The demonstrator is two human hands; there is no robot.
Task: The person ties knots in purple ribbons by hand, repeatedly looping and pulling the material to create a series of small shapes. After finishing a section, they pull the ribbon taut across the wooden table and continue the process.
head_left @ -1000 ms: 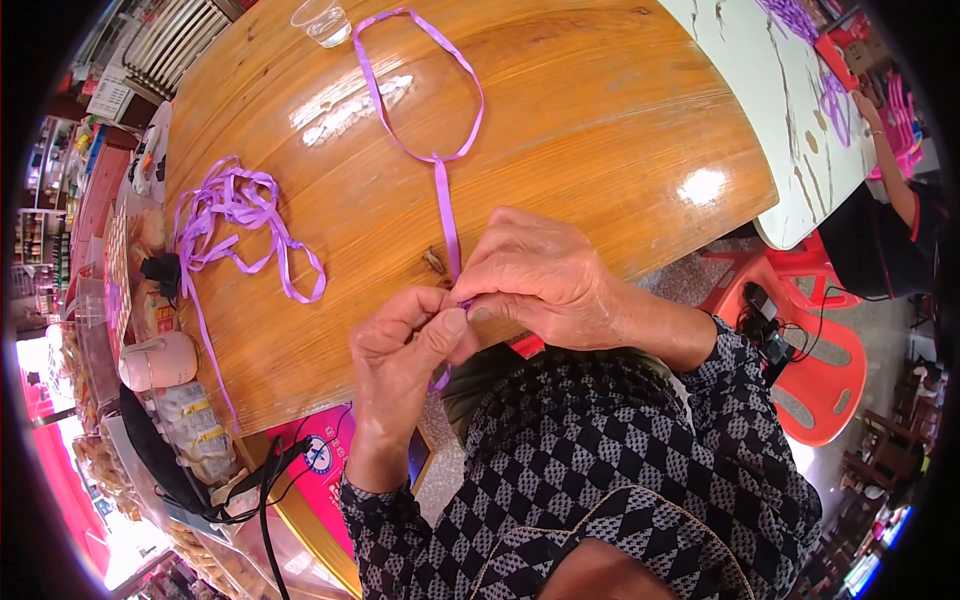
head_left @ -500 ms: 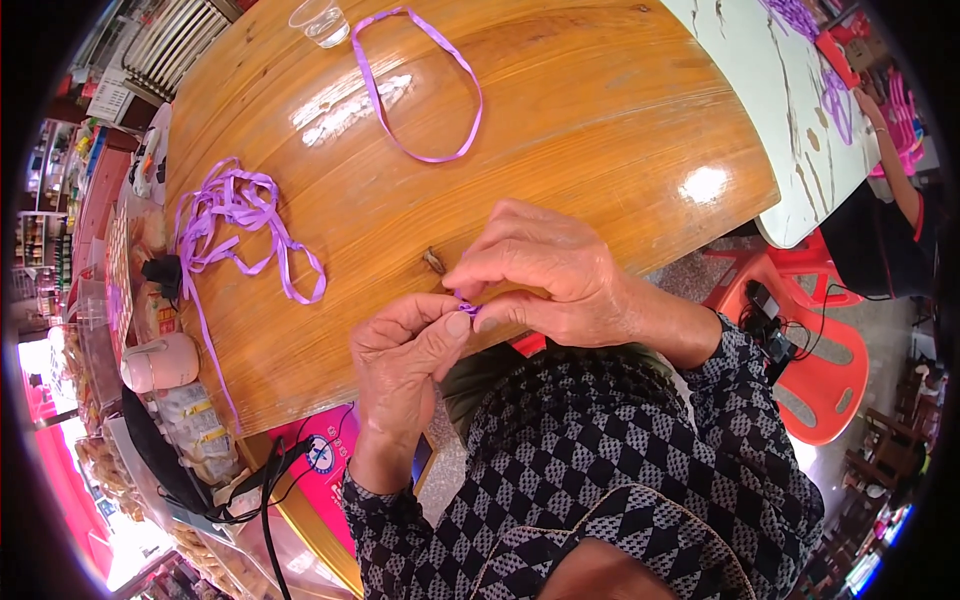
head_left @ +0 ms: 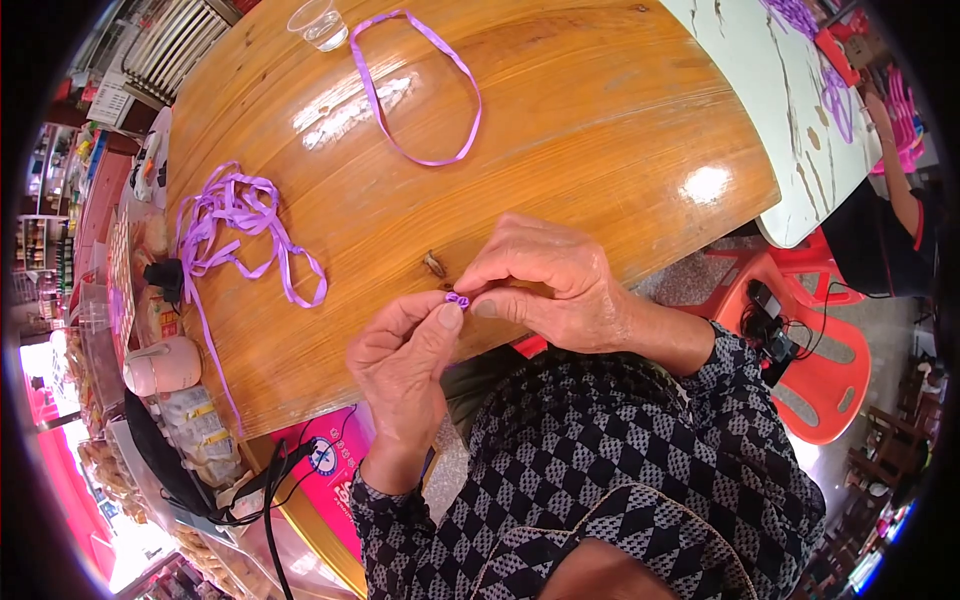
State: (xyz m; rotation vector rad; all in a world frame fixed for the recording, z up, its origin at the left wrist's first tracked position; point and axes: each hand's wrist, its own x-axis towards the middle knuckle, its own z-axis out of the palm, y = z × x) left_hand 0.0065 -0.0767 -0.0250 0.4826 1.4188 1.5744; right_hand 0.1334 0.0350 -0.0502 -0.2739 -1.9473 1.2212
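Note:
Between my two hands, just over the near edge of the wooden table [head_left: 600, 130], is a small looped knot of purple ribbon [head_left: 457, 300]. My left hand [head_left: 405, 350] pinches it between thumb and forefinger. From the right, the thumb and fingertips of my right hand [head_left: 545, 280] close on its other side; the bit they grip is mostly covered. A loose heap of purple ribbon [head_left: 235, 215] lies on the table to the left, one tail trailing to the near edge. Farther off rests a single ribbon loop [head_left: 473, 80].
A clear plastic cup [head_left: 325, 30] stands at the far left of the table. Right of it is a white marbled table [head_left: 790, 120], where another person's arm [head_left: 893, 160] reaches in. Red plastic stools [head_left: 825, 375] stand at right. A pink rounded container [head_left: 165, 365] and black cables [head_left: 268, 500] sit at left.
Both hands have shifted slightly, the left a little to the left and up. The knot's small loops now show more openly between the fingertips. The ribbons on the table lie as before.

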